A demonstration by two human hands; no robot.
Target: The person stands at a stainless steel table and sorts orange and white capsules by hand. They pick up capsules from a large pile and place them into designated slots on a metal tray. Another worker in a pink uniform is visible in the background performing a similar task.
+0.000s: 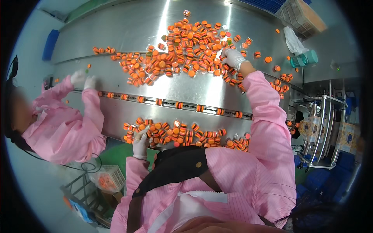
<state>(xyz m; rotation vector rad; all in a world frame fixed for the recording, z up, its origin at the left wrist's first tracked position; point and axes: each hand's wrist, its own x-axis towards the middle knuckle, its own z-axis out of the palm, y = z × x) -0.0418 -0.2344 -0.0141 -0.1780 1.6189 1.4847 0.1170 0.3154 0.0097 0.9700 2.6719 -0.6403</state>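
My left hand (pixel 140 145), in a white glove, is at the left end of a near heap of burger-shaped candies (pixel 174 131). Its fingertips touch pieces there; whether one is gripped is hidden. Stretched far forward, my gloved right hand (pixel 234 59) rests at the right side of a larger heap of the same candies (pixel 189 43). Its fingers point down into the heap, and what they hold cannot be made out. The candies have orange, red and dark layers, and many sit in clear plastic. Between the heaps, single candies stand spaced along a narrow conveyor channel (pixel 189 106).
A co-worker in pink (pixel 64 128) works at the left, both gloved hands over the steel table (pixel 110 75). At the right stands a packaging machine (pixel 323 128) with printed film. A teal container (pixel 304 59), white plastic (pixel 293 40) and a crate (pixel 300 19) are at the back right.
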